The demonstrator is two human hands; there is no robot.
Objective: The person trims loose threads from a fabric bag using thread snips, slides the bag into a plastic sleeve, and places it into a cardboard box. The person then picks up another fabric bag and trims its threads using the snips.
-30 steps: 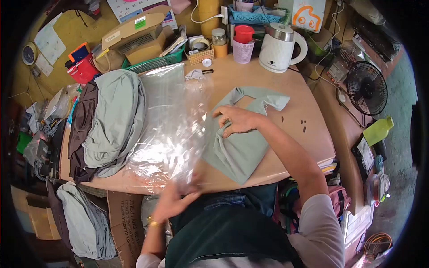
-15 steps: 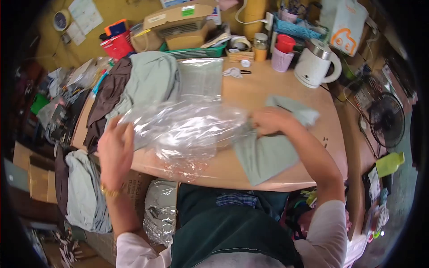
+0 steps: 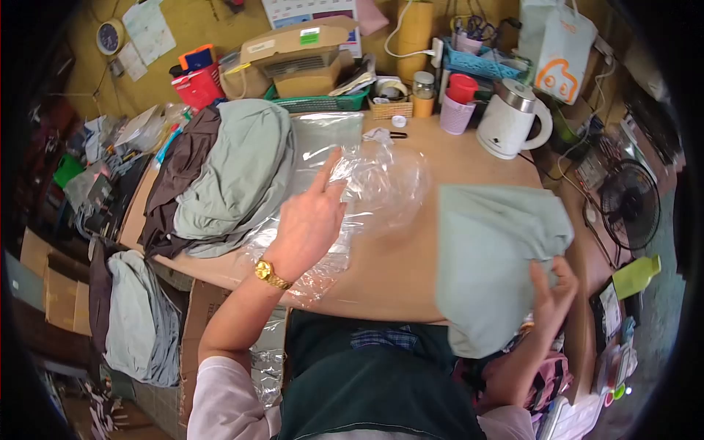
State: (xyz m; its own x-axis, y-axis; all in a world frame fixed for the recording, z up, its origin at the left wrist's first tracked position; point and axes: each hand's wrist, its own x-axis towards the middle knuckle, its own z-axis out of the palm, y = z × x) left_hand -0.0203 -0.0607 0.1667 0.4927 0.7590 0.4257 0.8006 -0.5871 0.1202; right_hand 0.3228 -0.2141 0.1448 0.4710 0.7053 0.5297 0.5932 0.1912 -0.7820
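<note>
My left hand (image 3: pixel 309 226), with a gold watch at the wrist, is over the clear plastic bags (image 3: pixel 326 132), its index finger stretched toward a loose, puffed-up bag (image 3: pixel 389 183). At the table's right front, my right hand (image 3: pixel 551 292) pinches the edge of a pale green cloth (image 3: pixel 484 257). That cloth is spread out and hangs partly over the front edge. A heap of pale green fabric (image 3: pixel 238 172) lies left of the bags, with dark brown fabric (image 3: pixel 176 176) along its left side.
A white kettle (image 3: pixel 506 121), a pink cup (image 3: pixel 456 116) and a green basket (image 3: pixel 319 103) with cardboard line the back of the table (image 3: pixel 396 268). On the right stands a black fan (image 3: pixel 631 199). More fabric (image 3: pixel 139 319) hangs low at the left.
The pale green cloth has moved right and opened out, with my right hand at its edge. My left hand has moved from the left to above the bags. The plastic has shifted right and back.
</note>
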